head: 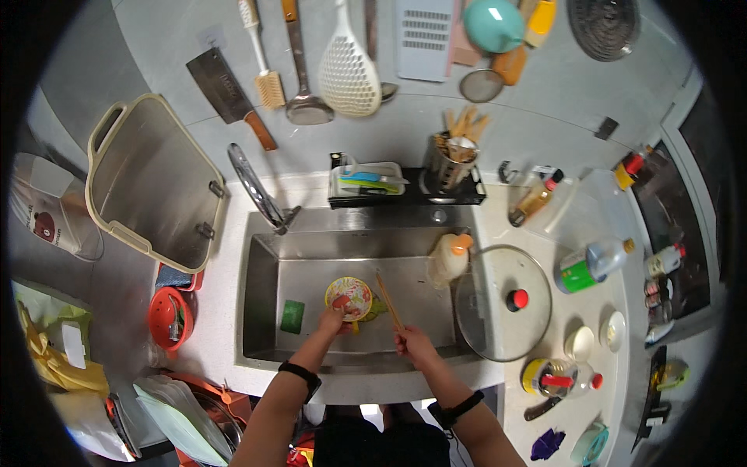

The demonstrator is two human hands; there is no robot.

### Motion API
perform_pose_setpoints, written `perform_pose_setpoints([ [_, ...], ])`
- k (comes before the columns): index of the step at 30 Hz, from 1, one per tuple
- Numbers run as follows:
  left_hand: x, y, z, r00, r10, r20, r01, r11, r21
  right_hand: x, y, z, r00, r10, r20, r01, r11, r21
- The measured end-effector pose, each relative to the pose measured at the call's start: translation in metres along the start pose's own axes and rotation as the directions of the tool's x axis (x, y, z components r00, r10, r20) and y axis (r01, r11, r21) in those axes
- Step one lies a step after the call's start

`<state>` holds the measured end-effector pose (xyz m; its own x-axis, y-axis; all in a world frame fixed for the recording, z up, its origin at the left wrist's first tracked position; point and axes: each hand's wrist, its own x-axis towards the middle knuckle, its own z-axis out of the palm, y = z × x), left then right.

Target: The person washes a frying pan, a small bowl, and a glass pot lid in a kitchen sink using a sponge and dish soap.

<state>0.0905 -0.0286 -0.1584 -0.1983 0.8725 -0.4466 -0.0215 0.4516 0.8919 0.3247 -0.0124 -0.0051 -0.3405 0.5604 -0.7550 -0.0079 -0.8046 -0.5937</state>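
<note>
Over the stainless steel sink [327, 245], my left hand [332, 320] grips a small bowl [352, 284] with a colourful floral pattern, tilted so its patterned face shows. A pinkish-red patch shows by my fingers; I cannot tell what it is. My right hand [415, 345] holds wooden chopsticks [388, 298] by one end, pointing away from me and apart from the bowl. Something yellow-green [378, 308] lies partly hidden behind the bowl. On the sink floor to the left rests a green scouring pad [292, 317]. A bottle with an orange cap [448, 261] is at the sink's right side.
A glass lid [490, 333] overlaps the sink's right rim. The chrome faucet [254, 187] rises at back left, beside a large cutting board [157, 187]. Behind the sink, a black rack [408, 195] holds knives and a utensil holder. A red basket [153, 318] sits left; bottles stand right.
</note>
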Motion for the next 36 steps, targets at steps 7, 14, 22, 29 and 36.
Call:
perform_pose_setpoints([
  [7,0.059,-0.007,-0.035,0.909,-0.415,-0.048,0.39,0.884,-0.258,0.063,-0.01,0.033,0.995,0.09,0.039,-0.082,0.982,-0.171],
  [14,0.061,-0.023,-0.099,0.876,-0.281,-0.392,0.455,0.749,0.481,0.113,-0.008,0.055,0.982,0.144,-0.125,-0.169,0.961,-0.219],
  [22,0.072,-0.111,-0.189,0.579,-0.592,-0.561,0.814,0.38,0.439,0.109,-0.011,0.109,0.95,0.264,0.168,-0.235,0.956,-0.176],
  [29,0.063,-0.012,-0.131,0.944,-0.201,-0.263,0.309,0.82,0.481,0.114,0.021,0.106,0.942,0.296,0.16,-0.297,0.955,-0.017],
  [36,0.019,0.075,-0.088,0.926,-0.339,-0.164,0.259,0.89,-0.376,0.096,0.004,0.162,0.93,0.315,0.188,-0.272,0.936,-0.224],
])
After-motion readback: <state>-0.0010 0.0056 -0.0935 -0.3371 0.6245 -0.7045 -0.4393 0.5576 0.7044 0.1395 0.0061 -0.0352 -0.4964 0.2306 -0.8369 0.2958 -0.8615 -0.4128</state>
